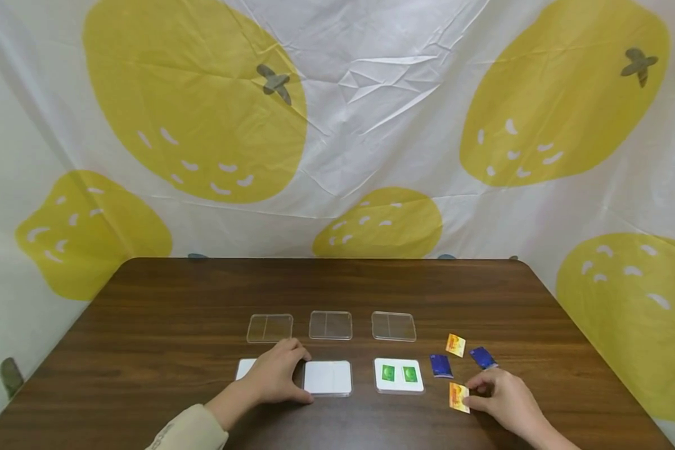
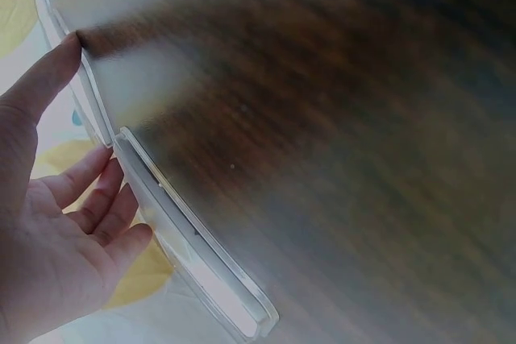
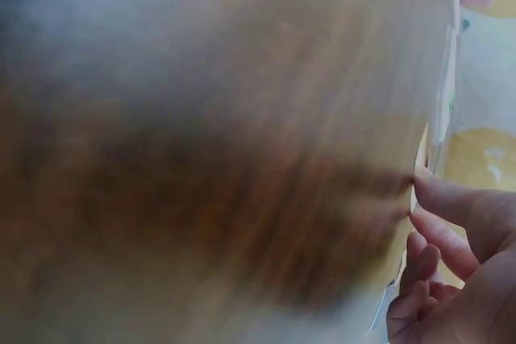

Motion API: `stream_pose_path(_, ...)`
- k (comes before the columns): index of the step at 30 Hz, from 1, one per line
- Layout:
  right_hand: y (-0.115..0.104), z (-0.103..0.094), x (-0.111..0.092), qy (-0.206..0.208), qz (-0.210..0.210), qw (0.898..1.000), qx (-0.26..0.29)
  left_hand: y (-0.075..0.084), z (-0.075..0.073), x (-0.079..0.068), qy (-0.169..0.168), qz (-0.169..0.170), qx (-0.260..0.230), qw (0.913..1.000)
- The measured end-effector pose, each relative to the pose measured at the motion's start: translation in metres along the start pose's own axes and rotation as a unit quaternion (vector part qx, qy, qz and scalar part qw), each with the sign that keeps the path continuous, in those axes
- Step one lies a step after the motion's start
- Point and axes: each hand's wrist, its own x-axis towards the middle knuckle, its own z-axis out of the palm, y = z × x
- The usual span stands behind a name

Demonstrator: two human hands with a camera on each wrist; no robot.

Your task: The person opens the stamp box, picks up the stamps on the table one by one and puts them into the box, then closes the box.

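In the head view my left hand (image 1: pixel 278 374) spans the left side of the middle clear case with a white insert (image 1: pixel 329 378). Its thumb rests at the near corner and its fingers at the far one. Partly hidden behind that hand lies another white-filled case (image 1: pixel 244 368). My right hand (image 1: pixel 506 397) pinches a small orange card (image 1: pixel 458 397) by its right edge, between thumb and index finger. Close to it lie a second orange card (image 1: pixel 455 345) and two blue cards (image 1: pixel 441 365) (image 1: pixel 484 357). The right-hand case (image 1: pixel 399 388) bears two green cards (image 1: pixel 388 373) side by side.
Three clear empty lids (image 1: pixel 270 329) (image 1: pixel 330 325) (image 1: pixel 393 327) lie in a row behind the cases. All rest on a dark wooden table (image 1: pixel 337 284). A lemon-patterned curtain (image 1: pixel 371 137) hangs along the table's back and sides.
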Motion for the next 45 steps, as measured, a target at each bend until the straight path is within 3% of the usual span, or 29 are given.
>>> stream_pose_path(6, 0.005, -0.002, 0.005, -0.027, -0.013, 0.999, 0.038, 0.001, 0.000, 0.000, 0.000, 0.000, 0.000, 1.0000)
stream_pose_path(10, 0.009, -0.004, 0.007, -0.038, -0.050, 0.997, 0.048, 0.001, 0.000, 0.001, 0.003, 0.000, 0.001, 1.0000)
stream_pose_path(16, 0.011, -0.013, 0.010, -0.072, -0.072, 0.992, 0.079, 0.001, 0.000, 0.001, 0.001, 0.000, 0.001, 1.0000)
stream_pose_path(20, 0.011, -0.018, 0.014, -0.108, -0.091, 0.982, 0.125, 0.002, 0.000, 0.001, -0.001, -0.002, -0.001, 1.0000)
stream_pose_path(25, 0.009, -0.024, 0.019, -0.168, -0.102, 0.962, 0.187, 0.001, 0.000, 0.002, -0.004, -0.003, -0.001, 1.0000)
stream_pose_path(30, 0.001, -0.027, 0.021, -0.204, -0.099, 0.947, 0.227, 0.001, 0.001, 0.002, -0.005, -0.002, -0.001, 1.0000)
stream_pose_path(39, -0.027, -0.026, 0.033, -0.228, -0.101, 0.940, 0.231, 0.001, 0.001, 0.001, 0.000, -0.002, -0.004, 1.0000)
stream_pose_path(45, -0.056, -0.009, 0.047, -0.241, -0.122, 0.933, 0.236, 0.000, 0.001, 0.000, 0.001, -0.004, -0.002, 1.0000)
